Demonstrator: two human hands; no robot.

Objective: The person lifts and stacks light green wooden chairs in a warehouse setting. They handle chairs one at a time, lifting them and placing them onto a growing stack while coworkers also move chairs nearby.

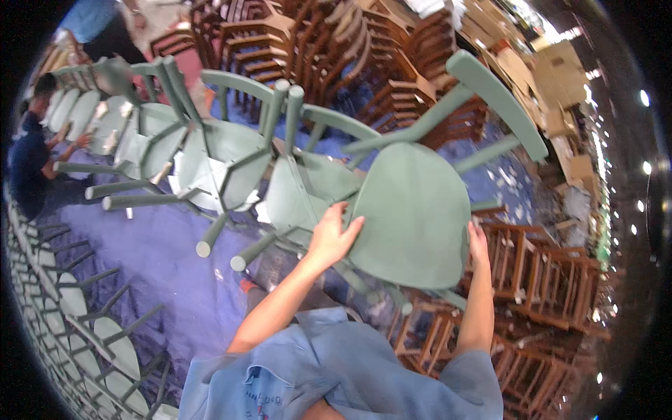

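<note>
A green chair (413, 217) with a rounded seat and a curved backrest is between my two hands, its seat facing me. My left hand (334, 238) grips the seat's left edge, thumb on the upper face and fingers curled around behind. At the opposite edge, my right hand (478, 246) presses against the seat's side; part of its fingers is hidden by the seat. Just left of it lies another green chair (308, 185), its legs pointing toward me and its seat partly covered by the held chair.
More green chairs (227, 150) continue in a row to the left, where co-workers (31, 154) stand. Stacked brown wooden chair frames (273, 42) fill the back and the right (553, 273). Cardboard boxes (560, 70) pile up at far right. Green chairs (119, 343) crowd the lower left on blue floor covering (150, 259).
</note>
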